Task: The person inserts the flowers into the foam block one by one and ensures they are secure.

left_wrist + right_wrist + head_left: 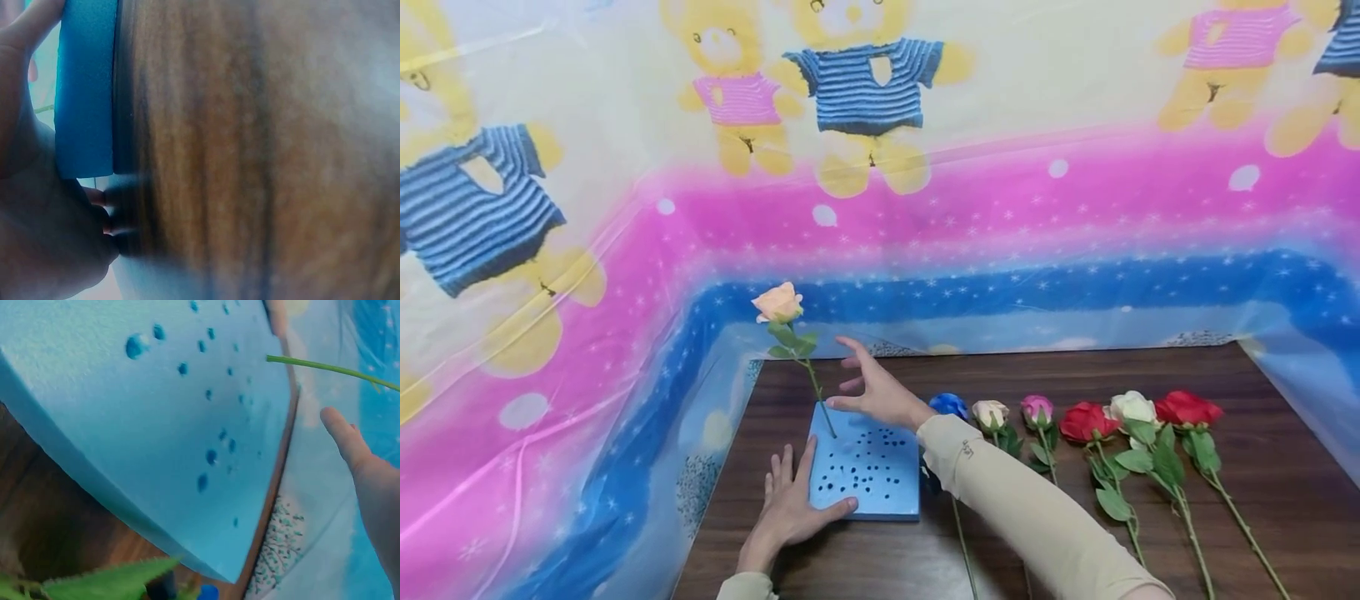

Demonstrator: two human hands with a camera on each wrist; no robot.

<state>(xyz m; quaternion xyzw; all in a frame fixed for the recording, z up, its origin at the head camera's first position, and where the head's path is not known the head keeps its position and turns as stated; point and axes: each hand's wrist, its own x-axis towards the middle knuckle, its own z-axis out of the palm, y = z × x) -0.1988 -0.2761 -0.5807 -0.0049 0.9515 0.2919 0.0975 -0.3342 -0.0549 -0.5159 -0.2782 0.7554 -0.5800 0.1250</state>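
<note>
A pale blue foam block (880,500) dotted with small holes lies on the dark wood table. From its far left part rises a peach rose (778,303) on a green stem, tilted to the left. My right hand (883,392) is beside that stem, fingers spread and holding nothing; in the right wrist view the thumb (350,440) points out beyond the stem (325,367). My left hand (793,504) rests at the block's near left corner, thumb over the top, fingers stretched along the left side. The left wrist view shows this hand against the block's side (86,94).
Right of the block lie a blue rose (949,406), a cream rose (991,414), a pink rose (1037,409), a red rose (1086,422), a white rose (1132,407) and another red rose (1187,408). A bear-printed cloth (1000,200) hangs behind the table (730,492).
</note>
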